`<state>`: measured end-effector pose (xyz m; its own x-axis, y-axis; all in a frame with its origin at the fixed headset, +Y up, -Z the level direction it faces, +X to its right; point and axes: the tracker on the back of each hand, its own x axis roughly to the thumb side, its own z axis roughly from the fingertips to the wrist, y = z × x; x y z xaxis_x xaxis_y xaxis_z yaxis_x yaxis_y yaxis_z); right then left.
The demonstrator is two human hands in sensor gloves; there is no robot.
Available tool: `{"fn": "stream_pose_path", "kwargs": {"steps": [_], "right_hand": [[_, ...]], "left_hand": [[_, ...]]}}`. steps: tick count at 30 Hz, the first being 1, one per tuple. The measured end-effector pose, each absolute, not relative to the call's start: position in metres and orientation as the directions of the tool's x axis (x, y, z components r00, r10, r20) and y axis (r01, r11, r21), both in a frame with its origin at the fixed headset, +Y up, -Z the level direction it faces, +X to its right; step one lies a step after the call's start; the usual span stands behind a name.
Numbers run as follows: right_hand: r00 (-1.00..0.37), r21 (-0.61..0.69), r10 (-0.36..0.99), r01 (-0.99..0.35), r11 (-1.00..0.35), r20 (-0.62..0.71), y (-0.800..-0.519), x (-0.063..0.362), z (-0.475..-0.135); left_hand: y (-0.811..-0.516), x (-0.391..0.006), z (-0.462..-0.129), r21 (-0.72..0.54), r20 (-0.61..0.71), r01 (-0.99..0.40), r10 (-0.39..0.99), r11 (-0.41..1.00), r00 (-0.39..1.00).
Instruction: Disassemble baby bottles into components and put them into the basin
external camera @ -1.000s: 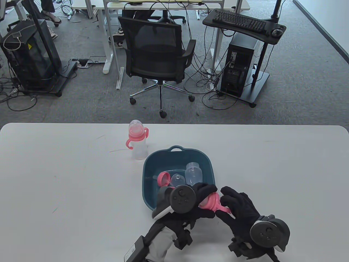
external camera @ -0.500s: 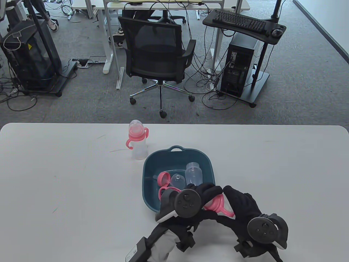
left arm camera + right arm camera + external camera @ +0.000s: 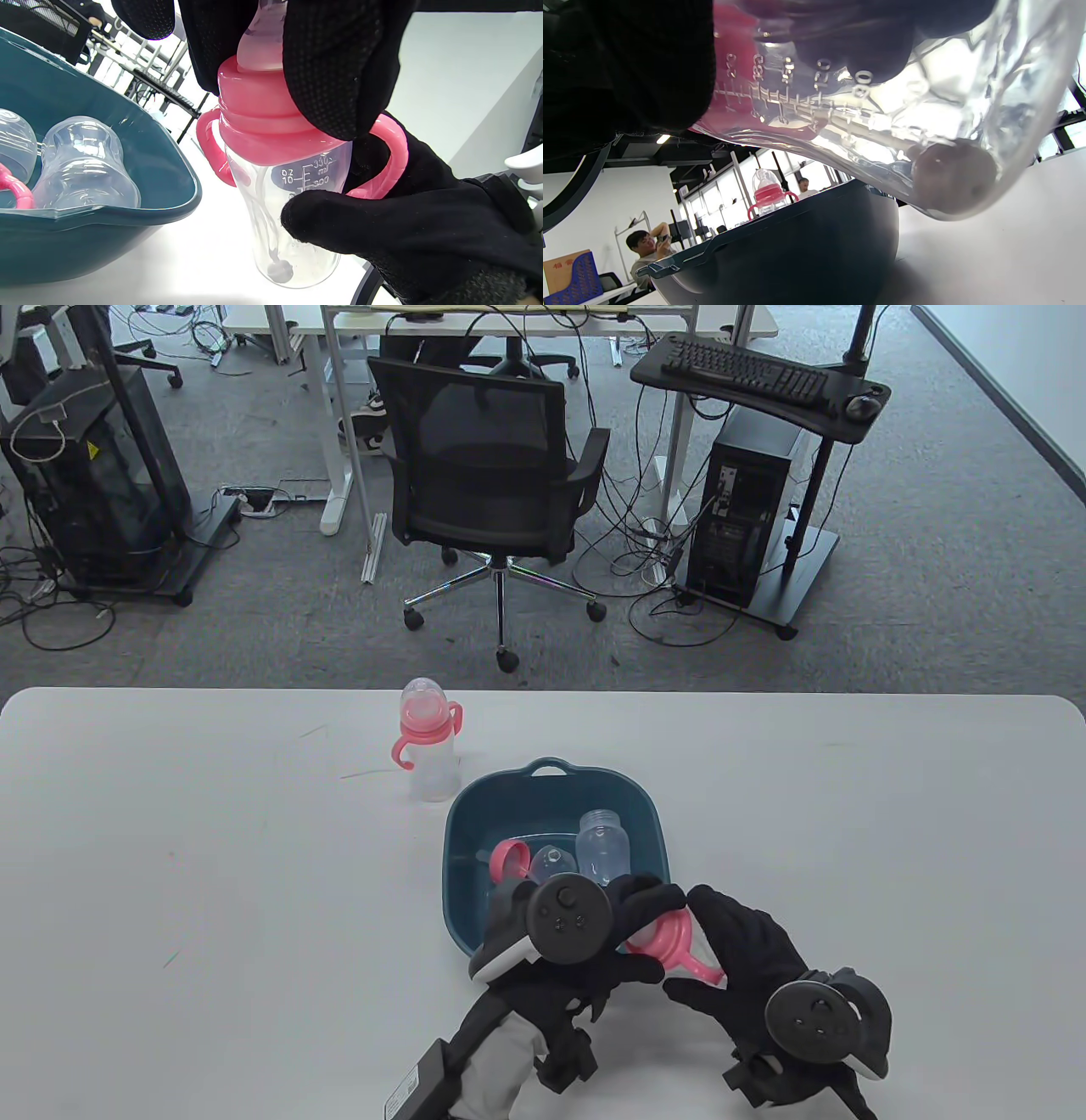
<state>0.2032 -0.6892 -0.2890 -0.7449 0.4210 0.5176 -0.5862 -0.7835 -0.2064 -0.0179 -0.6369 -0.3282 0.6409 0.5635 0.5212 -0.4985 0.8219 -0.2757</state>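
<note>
currently both hands on one bottle (image 3: pixel 292 203), held just off the basin's (image 3: pixel 551 780) near right corner, above the tabletop (image 3: pixel 848 831). left hand (image 3: pixel 585 933) grip: fingers curled over the pink collar (image 3: pixel 263 131) and teat (image 3: pixel 261 46) from the top. right hand (image 3: pixel 747 959) grip: thumb and fingers wrapped round the clear body below the collar, one pink handle (image 3: pixel 390 156) lying against the palm. bottle roughly upright in the left wrist view, collar seated on the neck, straw with a weighted end visible inside the body (image 3: pixel 950 178). cannot tell from the frames whether the collar is loosened.

basin contents: clear bottle body (image 3: pixel 602 844) lying on its side, a clear teat (image 3: pixel 551 865) just left of it, a pink handle ring (image 3: pixel 509 861) left of that.

second assembled bottle (image 3: pixel 428 746) stands upright on the tabletop, just beyond the basin's far left corner, apart from both hands. a person sits in the background of the right wrist view (image 3: pixel 642 250).
</note>
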Motion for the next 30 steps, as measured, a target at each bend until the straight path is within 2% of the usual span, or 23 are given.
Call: {"fn": "stream_pose_path", "kwargs": {"steps": [12, 21, 26, 30], "right_hand": [[-0.776, -0.248, 0.368, -0.544, -0.802, 0.512, -0.691, 0.198, -0.289], [-0.771, -0.248, 0.384, -0.558, -0.792, 0.508, -0.69, 0.201, -0.289], [-0.768, -0.248, 0.397, -0.568, -0.785, 0.502, -0.691, 0.204, -0.291], [-0.771, -0.256, 0.411, -0.576, -0.776, 0.487, -0.692, 0.21, -0.293]], "left_hand": [[-0.638, -0.021, -0.331, -0.282, 0.497, -0.505, 0.575, 0.816, 0.65], [-0.637, -0.023, -0.328, -0.188, 0.478, -0.524, 0.543, 0.831, 0.691], [-0.635, -0.026, -0.328, -0.188, 0.495, -0.57, 0.578, 0.8, 0.649], [-0.633, -0.031, -0.33, -0.257, 0.512, -0.607, 0.639, 0.752, 0.575]]}}
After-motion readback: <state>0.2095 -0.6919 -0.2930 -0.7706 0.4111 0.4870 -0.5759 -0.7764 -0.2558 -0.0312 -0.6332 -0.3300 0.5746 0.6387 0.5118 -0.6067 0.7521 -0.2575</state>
